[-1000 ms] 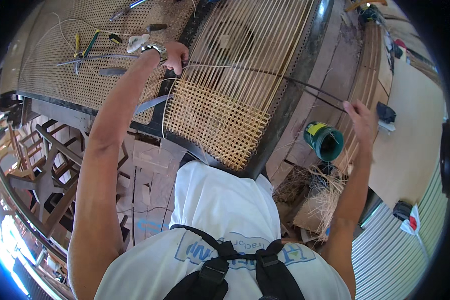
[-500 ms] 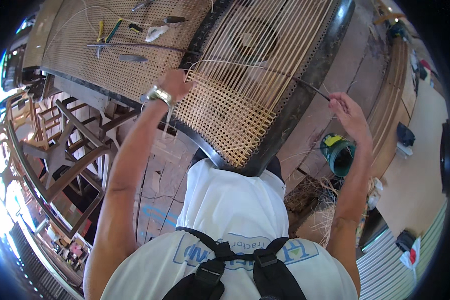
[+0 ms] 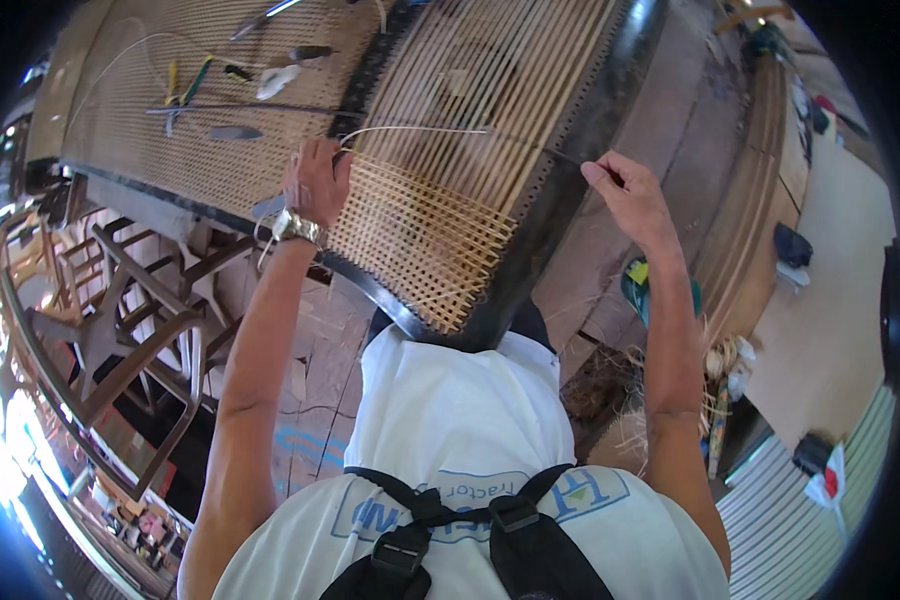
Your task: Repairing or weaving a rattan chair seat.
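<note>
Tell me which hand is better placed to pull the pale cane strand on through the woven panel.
Probably the right hand: its fingers pinch the free end of the thin pale cane strand beyond the dark wooden frame, with open space to draw back. The left hand rests on the woven cane panel, where the strand loops.

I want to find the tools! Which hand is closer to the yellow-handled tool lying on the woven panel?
Left. The left hand rests on the weave just right of and below the yellow-handled tool; the right hand is far across at the dark frame, pinching a cane strand.
</note>
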`<state>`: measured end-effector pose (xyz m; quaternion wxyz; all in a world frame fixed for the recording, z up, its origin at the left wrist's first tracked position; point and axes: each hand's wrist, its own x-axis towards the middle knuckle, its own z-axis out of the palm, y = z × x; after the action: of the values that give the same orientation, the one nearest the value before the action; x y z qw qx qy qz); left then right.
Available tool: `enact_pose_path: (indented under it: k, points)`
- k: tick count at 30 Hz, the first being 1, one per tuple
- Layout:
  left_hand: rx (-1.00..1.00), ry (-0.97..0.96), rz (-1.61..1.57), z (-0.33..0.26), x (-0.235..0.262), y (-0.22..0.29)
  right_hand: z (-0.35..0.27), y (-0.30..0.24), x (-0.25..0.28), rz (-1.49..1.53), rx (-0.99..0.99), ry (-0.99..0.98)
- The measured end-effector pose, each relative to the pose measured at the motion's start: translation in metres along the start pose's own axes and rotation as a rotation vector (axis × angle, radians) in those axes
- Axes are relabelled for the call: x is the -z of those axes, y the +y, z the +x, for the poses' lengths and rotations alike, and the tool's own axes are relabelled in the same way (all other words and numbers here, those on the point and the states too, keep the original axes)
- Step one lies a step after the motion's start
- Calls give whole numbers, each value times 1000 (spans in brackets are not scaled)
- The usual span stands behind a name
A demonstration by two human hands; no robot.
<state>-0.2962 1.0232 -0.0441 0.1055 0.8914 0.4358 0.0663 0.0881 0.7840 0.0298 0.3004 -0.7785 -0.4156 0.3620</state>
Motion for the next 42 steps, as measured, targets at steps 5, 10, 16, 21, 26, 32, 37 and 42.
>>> enact_pose_path:
  k: [5, 10, 16, 21, 26, 32, 37, 42]
  points:
    - [-155, 8, -72, 71, -35, -6, -35, 31, 44, 37, -142, -33]
    - [-241, -124, -8, 86, -45, -49, -54, 34, 69, -7, -167, -60]
    - [-103, -77, 23, 87, -33, -95, -29, 4, 39, 2, -64, -136]
    - [-210, -160, 177, 98, -34, -103, -8, -38, -8, -61, 21, -69]
    - [-243, -109, 11, 94, -33, -108, -7, -32, -11, -20, 89, 48]
    - [-151, 42, -59, 88, -7, -17, -18, 8, 0, 74, -112, 23]
    - [-553, 4, -681, 67, 5, 152, -23, 3, -1, 376, -72, 39]
    - [-683, 66, -516, 59, 2, 229, -17, -9, 7, 320, -73, 15]
